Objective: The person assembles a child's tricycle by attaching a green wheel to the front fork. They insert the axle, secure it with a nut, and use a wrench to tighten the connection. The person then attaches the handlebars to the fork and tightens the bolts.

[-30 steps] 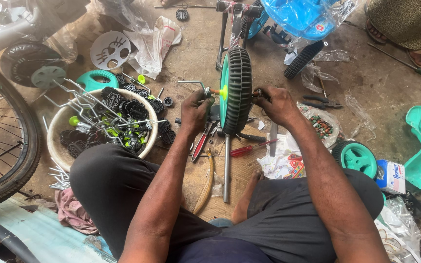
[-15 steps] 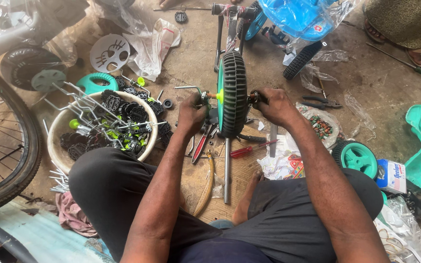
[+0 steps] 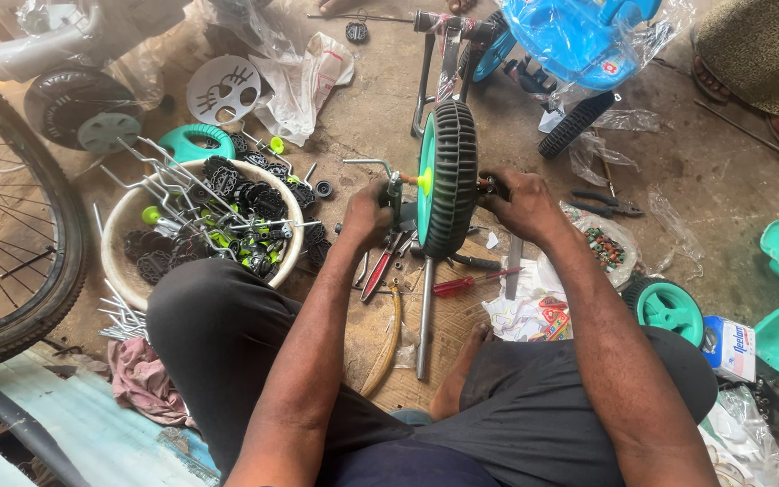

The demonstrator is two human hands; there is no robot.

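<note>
Black-treaded with a green plastic hub, the small wheel [image 3: 448, 180] stands upright on the floor between us, our left hand [image 3: 364, 215] and right hand [image 3: 523, 204] closed around its axle ends, apparently mid-fitting, needing steady alignment next.

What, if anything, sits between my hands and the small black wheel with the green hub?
Nothing visible does. The left hand and right hand grip at either side of the small black wheel with the green hub, at its axle.

A cycle repair workshop: bicycle wheel [image 3: 11, 225], basin of pedals [image 3: 200, 225], pliers [image 3: 601, 203] on concrete.
</note>
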